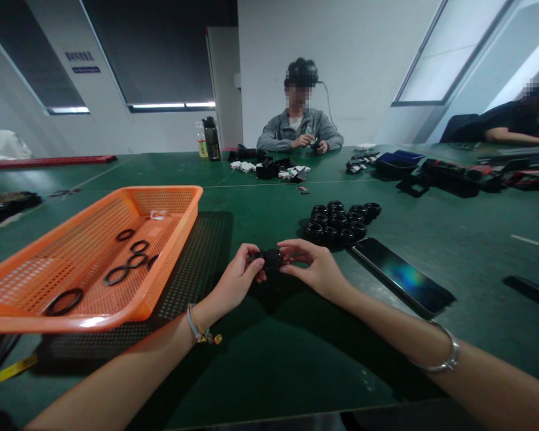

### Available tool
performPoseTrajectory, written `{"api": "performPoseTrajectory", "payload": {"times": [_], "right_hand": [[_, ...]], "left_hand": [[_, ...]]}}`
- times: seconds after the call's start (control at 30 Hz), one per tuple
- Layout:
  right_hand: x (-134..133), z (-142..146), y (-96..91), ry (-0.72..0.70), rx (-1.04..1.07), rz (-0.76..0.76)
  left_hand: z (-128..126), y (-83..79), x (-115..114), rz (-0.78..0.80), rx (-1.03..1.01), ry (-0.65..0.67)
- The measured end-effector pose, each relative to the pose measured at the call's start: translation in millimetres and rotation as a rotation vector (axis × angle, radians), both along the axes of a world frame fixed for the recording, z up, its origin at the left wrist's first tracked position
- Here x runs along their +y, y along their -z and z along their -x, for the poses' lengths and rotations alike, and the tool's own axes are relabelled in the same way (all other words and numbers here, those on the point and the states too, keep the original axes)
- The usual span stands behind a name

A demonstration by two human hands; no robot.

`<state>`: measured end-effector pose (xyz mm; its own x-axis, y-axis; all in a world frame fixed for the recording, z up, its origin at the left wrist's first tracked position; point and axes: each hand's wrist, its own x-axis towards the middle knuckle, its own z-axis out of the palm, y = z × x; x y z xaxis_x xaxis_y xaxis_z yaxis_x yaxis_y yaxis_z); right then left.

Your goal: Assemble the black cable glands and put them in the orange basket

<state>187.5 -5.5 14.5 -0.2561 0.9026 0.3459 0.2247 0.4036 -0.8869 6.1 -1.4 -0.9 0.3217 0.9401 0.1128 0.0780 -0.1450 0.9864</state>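
Note:
A small black round part (270,258) is held between both my hands just above the green table (269,359). My left hand (238,278) pinches its left end with closed fingers. My right hand (312,266) grips its right end, fingers curled round it. Behind my right hand lies a cluster of several similar black round parts (341,221). To the left stands an orange mesh basket (170,263) holding several black rubber rings (117,275).
A dark phone (402,275) lies right of my hands. A person across the table handles small parts, with black and white pieces (273,169) and a bottle (211,139) nearby. Another person's arm (516,134) rests at far right beside black and red tools (453,176).

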Motion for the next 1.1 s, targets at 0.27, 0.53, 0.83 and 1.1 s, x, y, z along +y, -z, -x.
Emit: {"api": "performPoseTrajectory", "payload": {"times": [0.27, 0.53, 0.83, 1.1], "right_hand": [[1.1, 0.3, 0.2, 0.035, -0.035, 0.004], [3.2, -1.9, 1.5, -0.004, -0.033, 0.017], [4.5, -1.9, 2.5, -0.008, -0.007, -0.015], [2.6, -0.4, 1.7, -0.002, 0.018, -0.019]], "left_hand": [[1.8, 1.0, -1.0, -0.050, 0.010, 0.018], [2.1, 2.2, -0.6, -0.032, 0.004, 0.015], [0.5, -1.1, -0.4, -0.013, -0.011, 0.018], [0.5, -1.4, -1.7, -0.027, -0.008, 0.014]]}}
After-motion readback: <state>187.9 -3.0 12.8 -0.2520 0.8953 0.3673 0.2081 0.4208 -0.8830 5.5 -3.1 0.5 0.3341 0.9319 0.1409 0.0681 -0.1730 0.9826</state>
